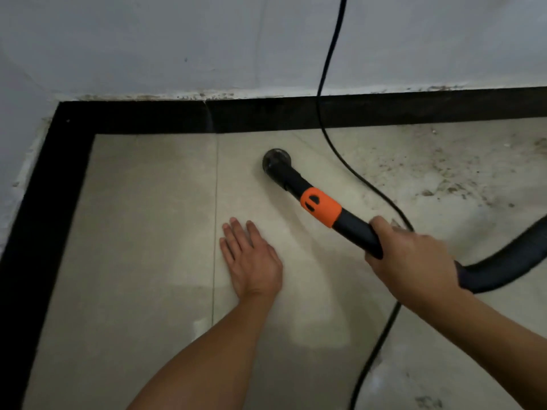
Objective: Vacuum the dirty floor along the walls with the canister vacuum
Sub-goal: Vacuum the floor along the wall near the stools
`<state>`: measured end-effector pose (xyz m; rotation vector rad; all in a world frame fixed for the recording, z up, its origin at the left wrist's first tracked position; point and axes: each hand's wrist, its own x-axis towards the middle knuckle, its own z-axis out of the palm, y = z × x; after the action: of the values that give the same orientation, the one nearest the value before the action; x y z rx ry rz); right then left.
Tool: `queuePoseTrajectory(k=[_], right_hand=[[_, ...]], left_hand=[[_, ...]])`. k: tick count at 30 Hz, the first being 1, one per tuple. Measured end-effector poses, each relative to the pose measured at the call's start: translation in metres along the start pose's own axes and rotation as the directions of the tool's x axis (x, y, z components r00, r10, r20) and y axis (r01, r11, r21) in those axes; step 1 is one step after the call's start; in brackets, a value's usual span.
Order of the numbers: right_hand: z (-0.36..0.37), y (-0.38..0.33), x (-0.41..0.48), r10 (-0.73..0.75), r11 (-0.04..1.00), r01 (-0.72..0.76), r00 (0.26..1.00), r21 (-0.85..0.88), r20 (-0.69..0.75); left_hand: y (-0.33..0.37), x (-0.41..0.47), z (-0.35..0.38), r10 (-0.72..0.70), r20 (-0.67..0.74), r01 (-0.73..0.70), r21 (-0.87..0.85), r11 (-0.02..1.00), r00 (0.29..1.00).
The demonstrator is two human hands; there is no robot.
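Observation:
My right hand [414,261] grips the black vacuum wand [355,229] just behind its orange collar [321,207]. The wand's round nozzle [275,161] sits on the beige tile floor [148,217], a short way from the black skirting [266,113] of the far wall. My left hand [251,258] rests flat on the tile, fingers straight, to the left of the wand. The black hose [509,264] curves off to the right behind my right hand. Brown dirt [444,179] is scattered on the floor at the right.
A black power cord [325,69] hangs down the white wall, crosses the floor right of the nozzle and passes under my right arm to the bottom edge. Black skirting also runs along the left wall [44,232], forming a corner at top left.

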<state>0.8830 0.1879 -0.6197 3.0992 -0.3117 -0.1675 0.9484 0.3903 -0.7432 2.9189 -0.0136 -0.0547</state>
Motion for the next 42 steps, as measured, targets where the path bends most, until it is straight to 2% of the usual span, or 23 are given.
queuePoseTrajectory(k=[3, 5, 7, 11, 15, 17, 20, 25, 28, 33, 38, 42], right_hand=[[0.004, 0.040, -0.072, 0.042, 0.994, -0.030, 0.993, -0.106, 0.112], [0.005, 0.061, -0.113, 0.115, 0.991, -0.098, 0.975, -0.095, 0.190], [0.008, 0.078, -0.152, 0.146, 0.989, -0.147, 0.971, -0.010, 0.190], [0.016, 0.101, -0.219, 0.191, 0.980, -0.196, 0.967, 0.014, 0.167], [0.020, 0.121, -0.259, 0.376, 0.926, -0.376, 0.913, -0.034, 0.157], [0.026, 0.123, -0.270, 0.392, 0.920, -0.386, 0.904, -0.069, 0.169], [0.030, 0.111, -0.256, 0.350, 0.936, -0.342, 0.926, -0.076, 0.140], [0.037, 0.099, -0.213, 0.415, 0.903, -0.422, 0.905, 0.078, 0.090], [0.039, 0.097, -0.221, 0.378, 0.921, -0.383, 0.923, 0.071, 0.075], [0.037, 0.125, -0.220, 0.470, 0.879, -0.471, 0.882, 0.072, 0.032], [0.042, 0.105, -0.195, 0.281, 0.958, -0.284, 0.957, 0.033, 0.076], [0.040, 0.112, -0.161, 0.390, 0.910, -0.391, 0.920, 0.134, 0.039]], left_hand=[[0.002, 0.000, 0.001, 0.000, 0.001, 0.000, -0.024, 1.000, 1.000], [0.004, -0.001, 0.002, -0.004, -0.008, 0.003, -0.044, 0.999, 1.000], [0.006, 0.000, 0.002, -0.012, -0.022, 0.011, -0.052, 0.999, 1.000], [0.008, 0.001, 0.002, -0.004, -0.028, 0.002, -0.057, 0.998, 1.000], [0.006, -0.001, 0.005, -0.007, -0.023, 0.005, -0.058, 0.998, 1.000], [0.007, -0.005, 0.005, -0.003, -0.026, 0.002, -0.053, 0.999, 1.000], [0.012, -0.007, 0.003, -0.006, -0.016, 0.005, -0.049, 0.999, 1.000], [0.046, -0.017, 0.002, 0.045, 0.054, -0.040, -0.094, 0.995, 0.998], [0.059, -0.029, 0.009, 0.053, 0.005, -0.052, -0.116, 0.992, 0.999], [0.062, -0.034, 0.023, 0.050, -0.073, -0.057, -0.088, 0.995, 0.996], [0.062, -0.038, 0.023, 0.031, -0.024, -0.032, -0.067, 0.997, 0.999], [0.063, -0.036, 0.021, 0.036, -0.020, -0.036, -0.042, 0.998, 0.999]])
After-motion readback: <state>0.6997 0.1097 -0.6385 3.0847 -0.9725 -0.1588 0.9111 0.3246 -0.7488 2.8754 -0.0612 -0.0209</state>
